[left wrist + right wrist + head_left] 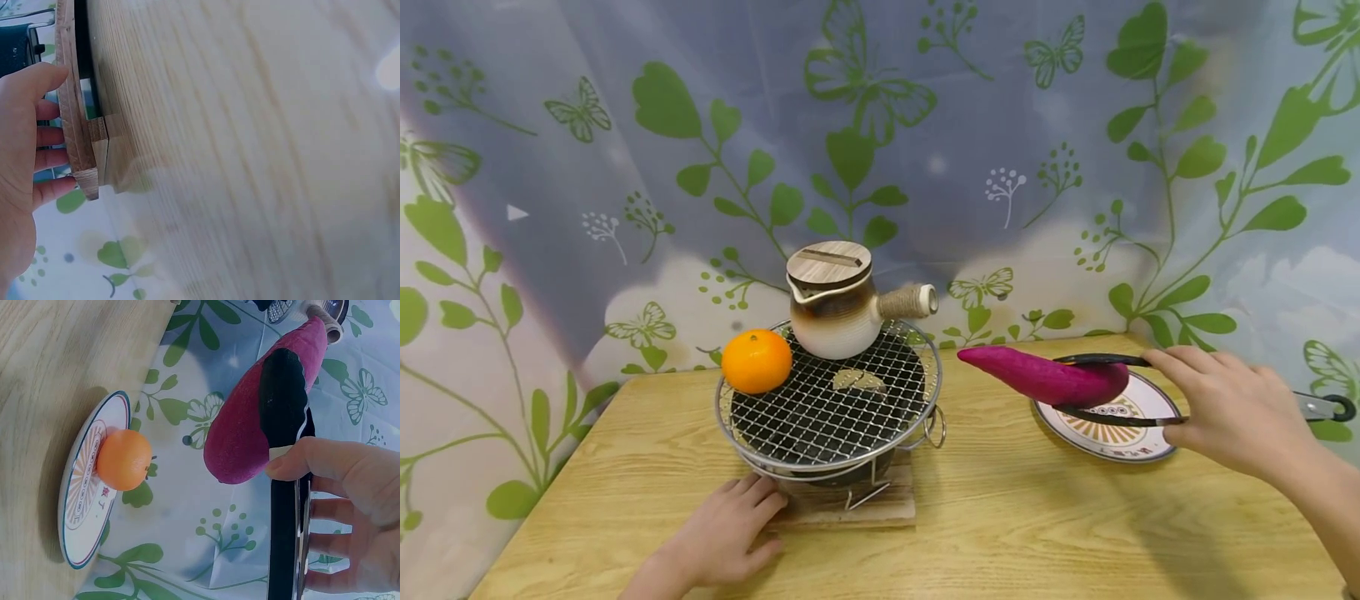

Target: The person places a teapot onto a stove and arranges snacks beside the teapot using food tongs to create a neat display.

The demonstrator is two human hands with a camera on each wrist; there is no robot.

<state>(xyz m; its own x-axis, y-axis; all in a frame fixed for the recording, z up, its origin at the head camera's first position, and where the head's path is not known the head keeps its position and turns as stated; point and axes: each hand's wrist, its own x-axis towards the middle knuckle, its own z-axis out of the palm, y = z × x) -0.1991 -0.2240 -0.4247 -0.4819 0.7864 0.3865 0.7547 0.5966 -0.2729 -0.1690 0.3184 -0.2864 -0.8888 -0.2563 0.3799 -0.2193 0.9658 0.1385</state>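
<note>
My right hand has the tongs squeezed btwn thumb & fingers, and their black ends grip a purple sweet potato near its thick end; it's up off the bench, over the far left part of the plate, thin tip pointing left toward the grill. My left hand is loosely spread, fingers at the near left corner of the wooden board under the grill; can't tell if they press. Step in hand is prob. carrying the sweet potato w/ the tongs; next move calls for an even squeeze & no tilting, IMO, since the long end sticks out unsupported & could twist. On the grill: an orange at left, plus a lidded pot on the far side, handle out right. Per the right wrist view, a second orange sits on the plate. Bench is pale wood grain; behind it hangs a cloth w/ green leaves & butterflies.
</note>
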